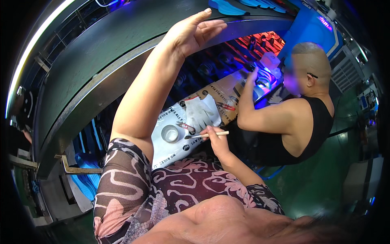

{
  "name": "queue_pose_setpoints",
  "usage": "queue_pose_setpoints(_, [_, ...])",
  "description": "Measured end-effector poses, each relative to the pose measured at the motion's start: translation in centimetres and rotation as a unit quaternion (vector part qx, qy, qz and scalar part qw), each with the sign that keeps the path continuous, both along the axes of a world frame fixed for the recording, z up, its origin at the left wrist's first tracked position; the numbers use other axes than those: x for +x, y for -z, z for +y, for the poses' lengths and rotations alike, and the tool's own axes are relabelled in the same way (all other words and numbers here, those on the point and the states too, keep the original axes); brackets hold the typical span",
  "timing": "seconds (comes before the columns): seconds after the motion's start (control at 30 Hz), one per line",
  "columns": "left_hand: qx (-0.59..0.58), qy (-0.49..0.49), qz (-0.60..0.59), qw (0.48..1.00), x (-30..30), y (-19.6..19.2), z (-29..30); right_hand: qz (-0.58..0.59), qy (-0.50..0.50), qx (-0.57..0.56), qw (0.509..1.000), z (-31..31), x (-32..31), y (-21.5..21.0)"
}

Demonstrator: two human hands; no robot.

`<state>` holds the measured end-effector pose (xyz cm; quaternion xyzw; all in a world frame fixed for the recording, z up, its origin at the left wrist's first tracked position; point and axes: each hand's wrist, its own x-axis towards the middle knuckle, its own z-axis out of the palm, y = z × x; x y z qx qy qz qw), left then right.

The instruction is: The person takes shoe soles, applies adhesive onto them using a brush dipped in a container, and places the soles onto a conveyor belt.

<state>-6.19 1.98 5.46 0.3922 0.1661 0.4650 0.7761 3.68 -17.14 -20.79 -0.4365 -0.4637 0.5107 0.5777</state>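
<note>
- Brush (208, 134), a slim wooden-handled one, is lying nearly level just right of the frame's centre, its dark bristle end pointing left toward a small round tin (170, 133).
- At the left of the frame, a dark curved machine hood (81, 69) is sweeping from lower left up to the top centre, with blue pieces (83, 181) sitting below it.
- Left hand (191, 33) is reaching up at top centre, palm laid flat against the hood's edge with the fingers spread; its grip is released and holding nothing.
- Just below centre, a white printed sheet (170, 152) is covering the table, carrying the tin, small red-handled snips (186, 126) beside it, and a folded white glove (202, 112) touching the snips' upper side.
- Right hand (216, 140) is pinching the brush handle between thumb and fingers, so its grip is closing on the brush near the middle of the handle, over the sheet's right edge.
- Judging by its look, the brush is light and stiff, with soft bristles that may be carrying wet stuff; the bare wood behind the ferrule seems the sound place to take hold, giving fine control and keeping the fingers clean.
- At the right of the frame, another person in a dark sleeveless top (313, 130) is sitting at the same table, one hand (254, 75) working near blue-lit parts (266, 79).
</note>
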Motion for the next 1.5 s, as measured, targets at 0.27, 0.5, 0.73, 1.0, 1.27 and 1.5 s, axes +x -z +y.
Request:
queue_pose_setpoints(0.27, [0.119, -0.02, 0.276, 0.954, -12.4, 12.7, -11.2, -0.01, -0.022, 0.008, 1.0, 0.2, 0.2, 1.6])
queue_pose_setpoints(0.5, [-0.108, -0.437, 0.391, 0.803, -33.5, 24.0, -27.6, 0.002, -0.07, 0.069, 0.995, 2.0, -2.0, -1.0])
queue_pose_setpoints(0.73, [-0.145, -0.731, 0.605, 0.281, -44.3, 24.9, -46.0, -0.108, -0.334, 0.278, 0.894, 3.3, -10.7, -7.3])
queue_pose_setpoints(1.0, [-0.166, -0.735, 0.606, 0.255, -51.6, 22.2, -46.1, -0.291, -0.473, 0.289, 0.78, -0.4, -22.1, -12.9])
queue_pose_setpoints(1.27, [-0.192, -0.631, 0.429, 0.617, -56.3, 23.8, -42.1, -0.396, -0.532, 0.24, 0.708, -2.6, -32.4, -9.8])
queue_pose_setpoints(1.5, [-0.2, -0.47, 0.371, 0.775, -58.2, 23.7, -38.4, -0.362, -0.475, 0.211, 0.774, -4.5, -36.0, -5.4])
